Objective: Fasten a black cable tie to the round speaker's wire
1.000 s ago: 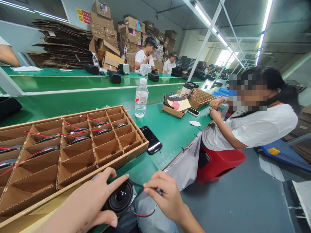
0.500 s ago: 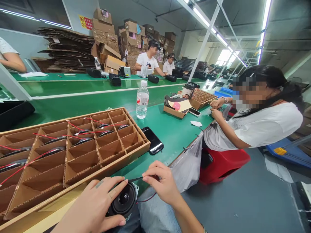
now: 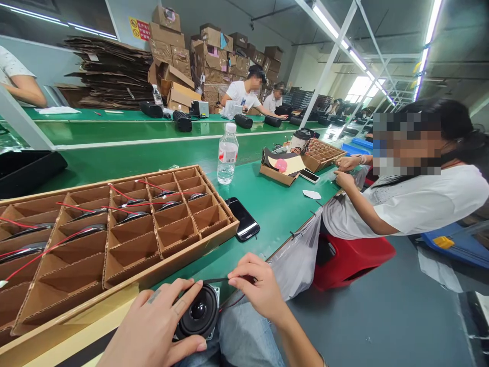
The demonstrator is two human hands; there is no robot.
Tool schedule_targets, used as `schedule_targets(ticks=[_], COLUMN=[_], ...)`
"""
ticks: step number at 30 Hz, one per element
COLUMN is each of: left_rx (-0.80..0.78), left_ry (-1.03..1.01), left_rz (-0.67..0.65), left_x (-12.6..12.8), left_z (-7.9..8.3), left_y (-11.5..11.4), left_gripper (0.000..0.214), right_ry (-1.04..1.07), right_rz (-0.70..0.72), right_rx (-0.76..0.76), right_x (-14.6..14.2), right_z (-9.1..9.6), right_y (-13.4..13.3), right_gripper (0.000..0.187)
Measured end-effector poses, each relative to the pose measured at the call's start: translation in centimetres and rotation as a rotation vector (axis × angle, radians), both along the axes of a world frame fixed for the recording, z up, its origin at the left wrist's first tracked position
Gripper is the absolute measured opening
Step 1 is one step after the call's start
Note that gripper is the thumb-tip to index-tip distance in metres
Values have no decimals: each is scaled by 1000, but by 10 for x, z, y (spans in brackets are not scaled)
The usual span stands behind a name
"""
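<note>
Black-coned loudspeaker driver [image 3: 198, 311] sits at 6 o'clock, held just above the person's denim jeans [image 3: 244, 339], with its metal frame showing at the edge. The left hand [image 3: 155, 323] is clamped on it, fingers across the upper rim and one digit curling under the lower edge. This outside hold leaves the cone's face uncovered, which looks sound, as nothing presses on the soft surround. The right hand [image 3: 257, 290] is closed in a tight pinch on a thin black wire [image 3: 216, 280] that runs from the driver's top edge, while a thin red wire [image 3: 231, 304] drops below that hand. Keeping the black lead lightly taut, with the two leads apart, would spare the terminals any sharp tug.

At 10 o'clock, a corrugated cardboard divider tray [image 3: 171, 265] holds more drivers [image 3: 132, 216] with red leads, one to a compartment. A water bottle [image 3: 227, 153] and a black smartphone [image 3: 242, 219] stand on the green workbench [image 3: 275, 214] near 12 o'clock. At 2 o'clock, a seated co-worker [image 3: 420, 204] has both hands near a second cardboard tray [image 3: 323, 155]. A white plastic bag [image 3: 298, 257] hangs from the bench edge at 1 o'clock.
</note>
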State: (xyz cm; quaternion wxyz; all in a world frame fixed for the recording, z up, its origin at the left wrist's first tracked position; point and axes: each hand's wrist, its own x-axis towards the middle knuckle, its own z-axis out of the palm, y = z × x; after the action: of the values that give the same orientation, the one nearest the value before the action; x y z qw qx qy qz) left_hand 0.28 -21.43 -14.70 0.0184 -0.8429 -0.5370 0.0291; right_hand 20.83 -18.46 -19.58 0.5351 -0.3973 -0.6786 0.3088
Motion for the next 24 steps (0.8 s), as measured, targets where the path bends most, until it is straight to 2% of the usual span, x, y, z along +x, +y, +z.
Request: schedule_targets(ticks=[5, 12, 15, 19, 24], left_rx=[-9, -33, -49, -181, -173], left_ry=[21, 49, 80, 99, 132], left_rz=[1, -18, -21, -44, -64], left_x=[3, 8, 6, 2, 1], left_z=[4, 11, 10, 6, 2], left_y=[0, 0, 3, 10, 11], left_gripper=[63, 61, 62, 61, 58], right_ry=[-45, -106, -133, -157, -207], right_rz=[19, 19, 19, 19, -3], right_rx=[11, 67, 105, 148, 252], right_x=[5, 4, 3, 1, -1], right_z=[-10, -11, -11, -12, -13], right_y=[-10, -18, -21, -23, -25], right_gripper=[26, 30, 32, 34, 33])
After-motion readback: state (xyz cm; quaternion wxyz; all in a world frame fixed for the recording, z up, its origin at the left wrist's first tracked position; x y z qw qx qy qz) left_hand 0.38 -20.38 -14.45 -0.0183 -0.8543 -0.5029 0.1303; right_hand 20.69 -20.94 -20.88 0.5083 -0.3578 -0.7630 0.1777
